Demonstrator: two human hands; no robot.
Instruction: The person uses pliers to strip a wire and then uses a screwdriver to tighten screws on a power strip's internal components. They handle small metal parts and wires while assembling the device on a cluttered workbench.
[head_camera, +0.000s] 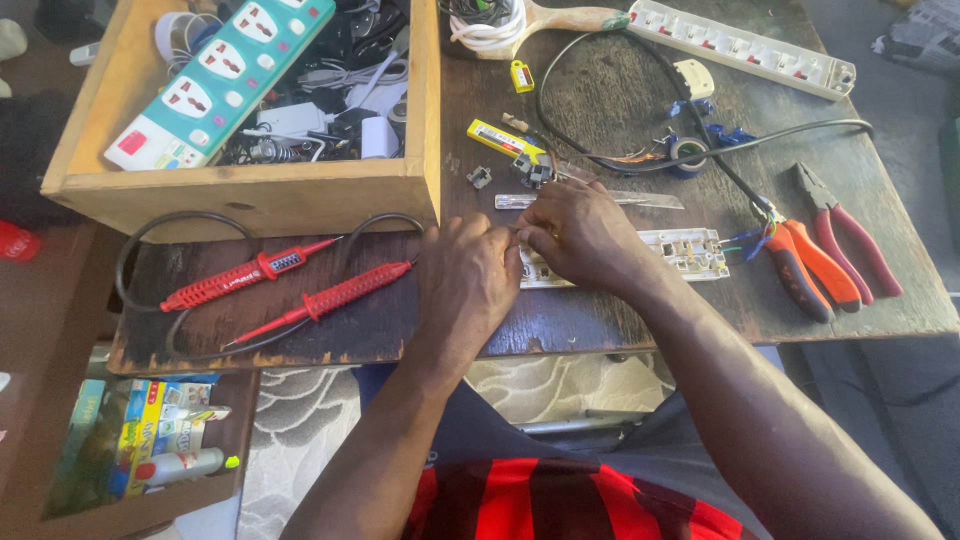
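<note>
From here I see the opened socket strip (690, 250) half wired: both hands, left hand (468, 280) and right hand (580, 232), pinch fingers closed at its left end; orange pliers (800, 265) lie beside it.

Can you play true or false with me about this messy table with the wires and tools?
1. Both hands, the left hand and the right hand, are on the white opened socket strip. True.
2. The two red test probes lie inside the wooden box. False: they lie on the dark table, in front of the box.
3. The orange pliers are in the right hand. False: they lie on the table, right of the strip, untouched.
4. A green and white power strip rests in the wooden box. True.
5. A roll of blue tape sits behind the hands. True.
</note>
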